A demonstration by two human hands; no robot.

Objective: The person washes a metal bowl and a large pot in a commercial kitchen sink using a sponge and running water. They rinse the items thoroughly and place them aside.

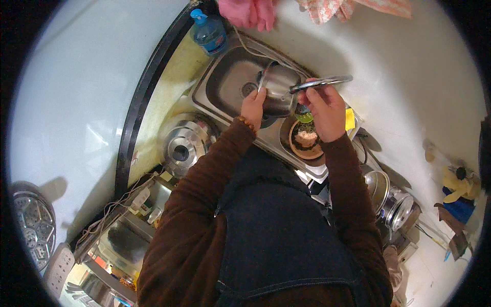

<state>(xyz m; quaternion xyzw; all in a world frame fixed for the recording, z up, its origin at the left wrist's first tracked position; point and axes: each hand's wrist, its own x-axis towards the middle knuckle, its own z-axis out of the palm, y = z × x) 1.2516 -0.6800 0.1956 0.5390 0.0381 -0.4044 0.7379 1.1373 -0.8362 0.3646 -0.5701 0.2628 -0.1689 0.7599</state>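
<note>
My left hand [254,106] grips the side of a stainless steel pot [282,86], held tilted over the divider between the two basins of a steel sink [226,76]. A long chrome piece, apparently the faucet spout [326,81], crosses above the pot. My right hand [326,113] is at this spout, with some fingers hidden behind it. Whether those fingers close on anything cannot be told. Below my right hand, an orange-brown bowl [294,147] with dark and pale pink contents sits in the smaller basin. A green item [305,116] shows between the pot and the bowl.
A blue soap pump bottle [210,36] stands at the sink's far left corner. Pink rubber gloves [249,13] hang above. Left of the sink is a large steel lidded pot [184,147]. Several pots [399,211] stand to the right, beyond a yellow cloth or paper [350,119].
</note>
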